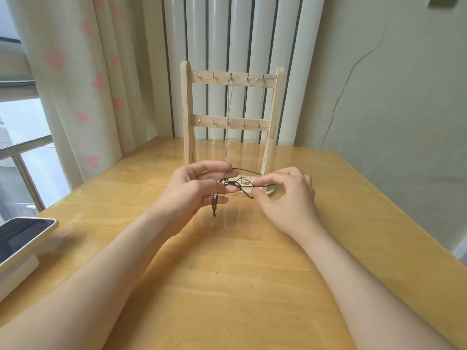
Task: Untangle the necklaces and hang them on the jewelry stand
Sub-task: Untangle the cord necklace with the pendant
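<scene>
Head view, both forearms reach in over the table (227, 279). Stand (188, 109): wooden, upright at the far middle of the table, 2 crossbars with a row of 5 small hooks on each. 3 thin chains (229, 107) hang from the 3 right-hand hooks of the top bar and run straight down past the lower bar toward the base. Cord (227, 182): dark, knotted, held in the air between the 2 hands just in front of the stand base, clear of the table. Left hand (199, 188): fingers curled, thumb and fingertips pinching the tangled part of the cord; the beaded ends (214, 204) dangle below this hand. Right hand (285, 195): thumb and index finger pinch a strand of the cord close to the knot, other fingers loosely curled behind. One loop of the cord arcs up from the knot over to the right hand's fingers; a short loose end pokes out beside the right thumb. Cannot tell how many separate cords make up the tangle. Phone (22, 236): dark screen up, on a white block at the left table edge. Behind: curtain (75, 72) with pink hearts on the left, white radiator (240, 34) behind the stand.
</scene>
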Demonstrator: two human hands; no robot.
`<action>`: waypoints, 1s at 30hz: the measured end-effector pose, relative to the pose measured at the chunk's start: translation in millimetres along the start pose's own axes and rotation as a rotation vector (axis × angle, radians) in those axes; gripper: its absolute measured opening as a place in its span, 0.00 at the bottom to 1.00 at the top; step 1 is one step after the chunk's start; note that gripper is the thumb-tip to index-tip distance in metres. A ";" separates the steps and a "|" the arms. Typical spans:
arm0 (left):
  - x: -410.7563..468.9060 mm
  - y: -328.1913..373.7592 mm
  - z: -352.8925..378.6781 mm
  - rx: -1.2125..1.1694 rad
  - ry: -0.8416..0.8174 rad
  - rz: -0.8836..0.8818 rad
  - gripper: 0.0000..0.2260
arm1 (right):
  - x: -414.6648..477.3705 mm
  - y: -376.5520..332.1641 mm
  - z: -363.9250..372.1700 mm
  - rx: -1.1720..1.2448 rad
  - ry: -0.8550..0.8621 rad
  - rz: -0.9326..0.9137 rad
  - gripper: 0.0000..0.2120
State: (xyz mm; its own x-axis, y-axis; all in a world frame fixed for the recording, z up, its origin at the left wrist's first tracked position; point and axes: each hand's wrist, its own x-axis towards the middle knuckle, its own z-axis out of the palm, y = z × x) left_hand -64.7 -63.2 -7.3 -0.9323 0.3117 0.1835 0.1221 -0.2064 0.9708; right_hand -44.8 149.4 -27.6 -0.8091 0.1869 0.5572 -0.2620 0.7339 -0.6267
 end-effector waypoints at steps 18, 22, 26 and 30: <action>1.2 -7.9 0.3 0.126 -0.030 -0.008 0.10 | -6.4 -12.0 6.0 0.201 -0.034 -0.164 0.04; 0.8 -8.5 0.1 0.283 -0.004 0.008 0.11 | -3.4 -11.7 5.0 0.287 -0.048 -0.083 0.06; 1.2 -12.7 0.7 0.404 -0.006 0.037 0.10 | -1.7 -8.8 8.2 0.332 -0.128 -0.024 0.08; -0.8 -12.6 0.7 0.452 -0.064 0.021 0.02 | 0.2 -6.4 8.5 0.378 -0.157 0.000 0.10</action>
State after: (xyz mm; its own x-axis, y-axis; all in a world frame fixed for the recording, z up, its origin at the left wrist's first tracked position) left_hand -65.2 -60.2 -19.6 -0.9070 0.3710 0.1991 0.2902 0.2082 0.9341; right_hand -47.7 139.1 -28.1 -0.8720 0.0637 0.4853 -0.4129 0.4366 -0.7993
